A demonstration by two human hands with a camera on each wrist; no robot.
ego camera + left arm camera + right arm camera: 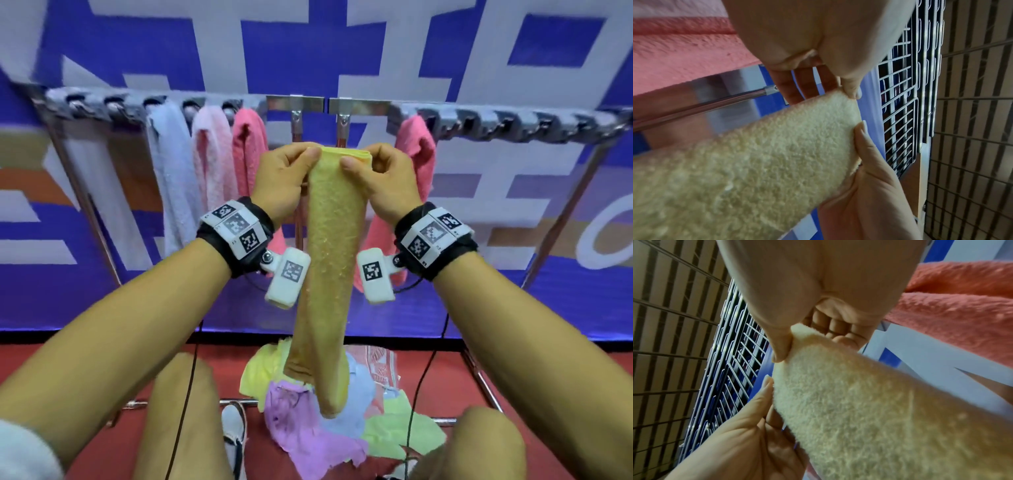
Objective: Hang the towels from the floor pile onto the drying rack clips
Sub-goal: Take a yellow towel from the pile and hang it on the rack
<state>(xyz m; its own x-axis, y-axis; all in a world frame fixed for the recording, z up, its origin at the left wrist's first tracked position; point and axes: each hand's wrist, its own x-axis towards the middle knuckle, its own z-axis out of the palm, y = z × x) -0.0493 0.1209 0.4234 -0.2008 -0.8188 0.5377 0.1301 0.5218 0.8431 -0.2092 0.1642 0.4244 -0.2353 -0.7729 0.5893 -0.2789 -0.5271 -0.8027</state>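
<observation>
Yellow terry towel is hanging long and folded from left hand and right hand, thumbs pinching its top edge below the drying rack. Wrist views are showing nubbly pile between curled fingers; the fold looks doubled, perhaps.

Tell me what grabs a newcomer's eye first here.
The yellow towel hangs down the middle, its top edge pinched by the left hand and right hand. Behind it, pink and pale towels hang on the drying rack; below lies the floor pile.
</observation>
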